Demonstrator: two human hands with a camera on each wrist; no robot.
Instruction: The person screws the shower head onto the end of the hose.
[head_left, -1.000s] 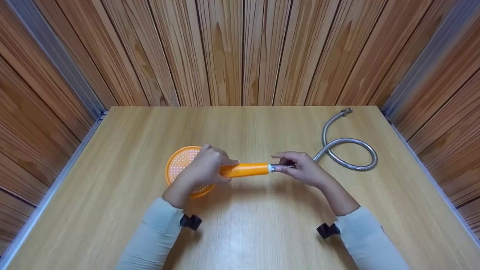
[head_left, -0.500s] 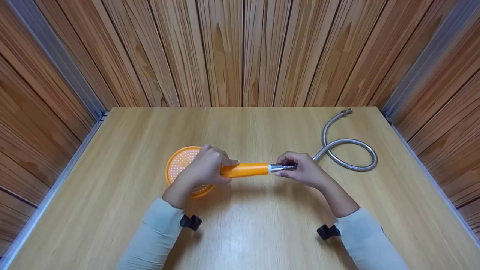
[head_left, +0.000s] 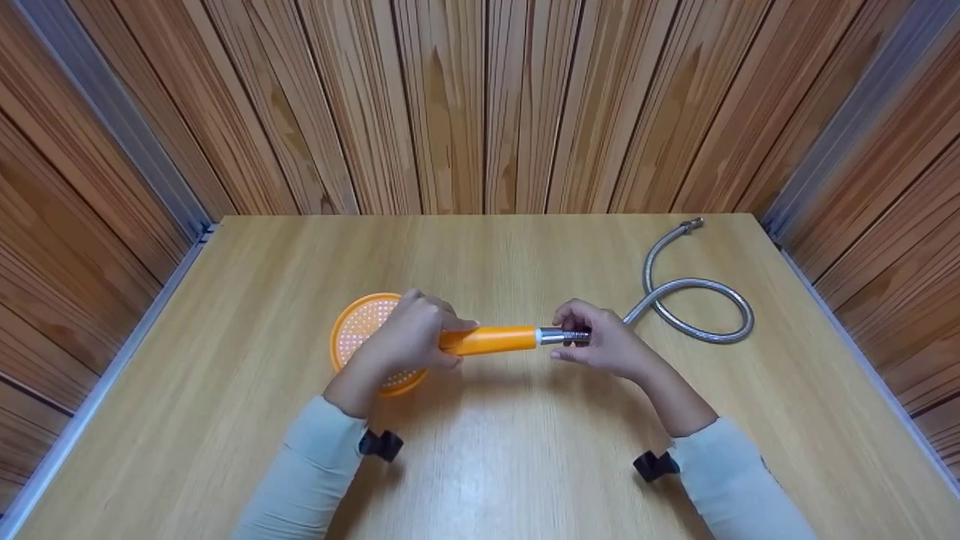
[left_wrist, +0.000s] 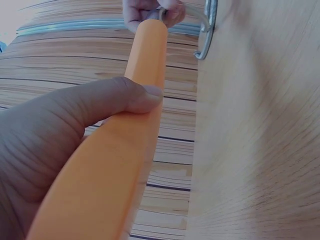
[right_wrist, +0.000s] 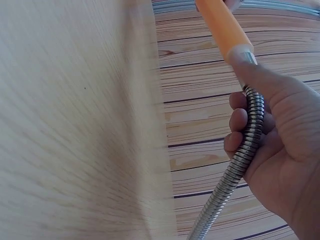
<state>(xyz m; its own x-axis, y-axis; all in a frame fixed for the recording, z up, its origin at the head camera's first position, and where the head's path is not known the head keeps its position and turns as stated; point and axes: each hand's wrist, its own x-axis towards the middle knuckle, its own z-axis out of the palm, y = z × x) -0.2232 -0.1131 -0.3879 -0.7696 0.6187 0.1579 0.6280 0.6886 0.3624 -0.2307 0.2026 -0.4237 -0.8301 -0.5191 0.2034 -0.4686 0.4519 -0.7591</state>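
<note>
An orange shower head point(head_left: 491, 340) lies crosswise over the table in the head view, its round perforated face to the left. My left hand point(head_left: 409, 330) grips its handle near the face, covering part of it. The left wrist view has the thumb point(left_wrist: 145, 97) along the orange handle point(left_wrist: 147, 55). At the handle's right end, past a white collar, sits the metal connector point(head_left: 553, 336) of the shower hose point(head_left: 701, 281). My right hand point(head_left: 600, 339) holds the hose there. In the right wrist view the thumb lies at the connector and the fingers point(right_wrist: 239, 120) curl round the ribbed hose point(right_wrist: 254, 120).
The hose loops over the table's right side, its free end fitting point(head_left: 691, 223) near the back edge. Wood-panelled walls point(head_left: 457, 105) enclose the wooden table point(head_left: 480, 465) at the back and both sides. Black wrist mounts point(head_left: 382, 445) sit at both sleeves.
My right fingers have spread and drawn back slightly from the connector, uncovering more of it and of the ribbed hose. The left hand and shower head have stayed in place.
</note>
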